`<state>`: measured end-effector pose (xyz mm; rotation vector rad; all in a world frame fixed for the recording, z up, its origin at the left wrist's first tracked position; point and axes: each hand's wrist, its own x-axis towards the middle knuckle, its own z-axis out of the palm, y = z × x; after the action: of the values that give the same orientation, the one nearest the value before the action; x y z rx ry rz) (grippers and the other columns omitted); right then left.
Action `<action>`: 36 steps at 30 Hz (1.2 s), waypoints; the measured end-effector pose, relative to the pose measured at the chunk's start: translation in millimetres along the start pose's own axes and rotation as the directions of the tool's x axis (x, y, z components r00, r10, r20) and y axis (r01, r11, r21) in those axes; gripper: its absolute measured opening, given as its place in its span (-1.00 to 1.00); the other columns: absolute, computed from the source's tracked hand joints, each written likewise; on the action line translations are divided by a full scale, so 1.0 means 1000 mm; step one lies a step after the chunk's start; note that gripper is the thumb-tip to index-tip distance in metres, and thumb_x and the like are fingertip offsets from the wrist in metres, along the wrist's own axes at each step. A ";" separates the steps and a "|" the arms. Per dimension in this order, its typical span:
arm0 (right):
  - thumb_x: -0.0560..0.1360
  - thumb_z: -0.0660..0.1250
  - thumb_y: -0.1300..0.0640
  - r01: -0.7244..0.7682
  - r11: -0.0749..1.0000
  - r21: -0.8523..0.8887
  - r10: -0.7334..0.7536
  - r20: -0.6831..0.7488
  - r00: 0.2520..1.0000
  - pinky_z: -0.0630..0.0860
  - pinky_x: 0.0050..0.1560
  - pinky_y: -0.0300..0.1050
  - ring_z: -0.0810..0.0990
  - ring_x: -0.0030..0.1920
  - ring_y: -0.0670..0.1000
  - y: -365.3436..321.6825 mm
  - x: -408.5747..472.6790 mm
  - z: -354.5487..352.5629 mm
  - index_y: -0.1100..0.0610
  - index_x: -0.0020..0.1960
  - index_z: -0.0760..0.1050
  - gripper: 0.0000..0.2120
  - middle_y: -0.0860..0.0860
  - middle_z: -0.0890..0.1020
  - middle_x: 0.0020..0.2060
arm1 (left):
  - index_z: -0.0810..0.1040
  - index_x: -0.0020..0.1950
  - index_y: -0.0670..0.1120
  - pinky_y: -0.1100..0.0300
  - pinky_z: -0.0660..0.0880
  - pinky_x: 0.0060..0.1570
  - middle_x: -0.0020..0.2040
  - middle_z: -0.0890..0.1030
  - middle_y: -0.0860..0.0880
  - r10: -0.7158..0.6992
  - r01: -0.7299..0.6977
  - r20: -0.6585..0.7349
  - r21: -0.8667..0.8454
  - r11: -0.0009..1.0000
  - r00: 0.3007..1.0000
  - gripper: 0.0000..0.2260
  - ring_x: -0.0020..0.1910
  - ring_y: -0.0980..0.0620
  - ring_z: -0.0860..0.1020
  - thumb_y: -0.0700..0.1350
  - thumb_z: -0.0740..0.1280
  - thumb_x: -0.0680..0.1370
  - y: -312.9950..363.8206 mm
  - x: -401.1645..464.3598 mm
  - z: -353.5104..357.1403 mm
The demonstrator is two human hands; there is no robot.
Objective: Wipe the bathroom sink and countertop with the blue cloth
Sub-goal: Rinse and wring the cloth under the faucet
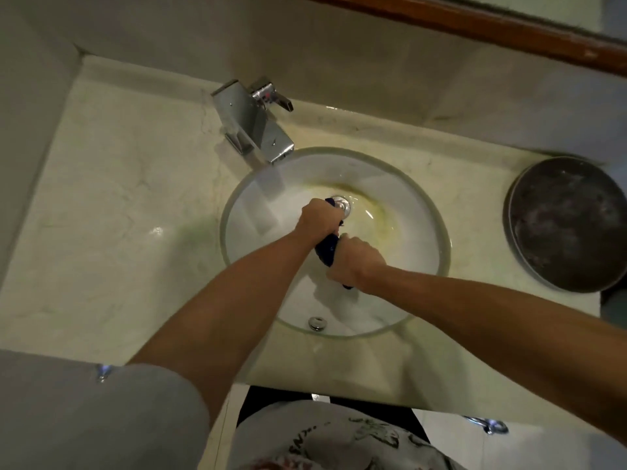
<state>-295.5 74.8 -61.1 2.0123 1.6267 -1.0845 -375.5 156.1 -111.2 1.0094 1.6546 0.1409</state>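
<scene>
Over the sink [420, 212], my left hand [319, 217] and right hand [356, 261] both clench the cloth [326, 250]: soft, probably wet, best gripped by its ends.

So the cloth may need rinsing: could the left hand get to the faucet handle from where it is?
Probably yes. The left hand grips the blue cloth over the sink; nothing stands between it and the faucet handle, but it must let go first.
</scene>
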 end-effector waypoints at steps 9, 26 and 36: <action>0.44 0.43 0.14 -0.003 0.987 -0.161 -0.008 -0.071 0.997 0.39 -0.23 -0.07 0.49 -0.20 0.08 -0.013 0.003 0.022 0.19 0.21 0.37 -0.59 0.01 0.46 -0.20 | 0.51 -0.06 -0.15 0.13 0.46 -0.08 0.06 0.67 -0.18 -0.037 0.046 -0.071 0.136 0.990 0.997 -0.91 0.01 -0.18 0.62 -0.15 0.34 0.50 -0.024 0.015 0.009; 0.48 0.42 0.14 -0.057 0.988 0.144 0.128 -0.552 0.824 0.40 -0.27 -0.06 0.55 -0.22 0.15 0.042 -0.026 -0.057 0.28 0.27 0.38 -0.55 0.07 0.51 -0.19 | 0.46 0.38 -0.28 -0.03 0.40 0.37 0.37 0.51 -0.31 -0.103 0.104 -0.016 0.080 0.991 0.995 -0.29 0.35 -0.23 0.50 0.35 0.09 0.63 -0.046 -0.011 -0.012; 0.39 0.53 0.04 0.152 0.895 0.419 0.048 -0.429 0.902 0.67 -0.23 0.02 0.69 -0.26 0.06 0.031 -0.032 -0.061 0.09 0.39 0.34 -0.35 -0.02 0.65 -0.13 | 0.54 0.40 -0.10 0.03 0.49 0.32 0.30 0.64 -0.13 0.141 0.232 0.352 -0.819 0.525 0.925 -0.54 0.28 -0.10 0.59 0.18 0.29 0.63 0.010 -0.064 0.019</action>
<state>-246.6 85.2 -4.0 2.6812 1.7660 -1.1756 -354.3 111.4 -65.0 0.1780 1.0057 0.6294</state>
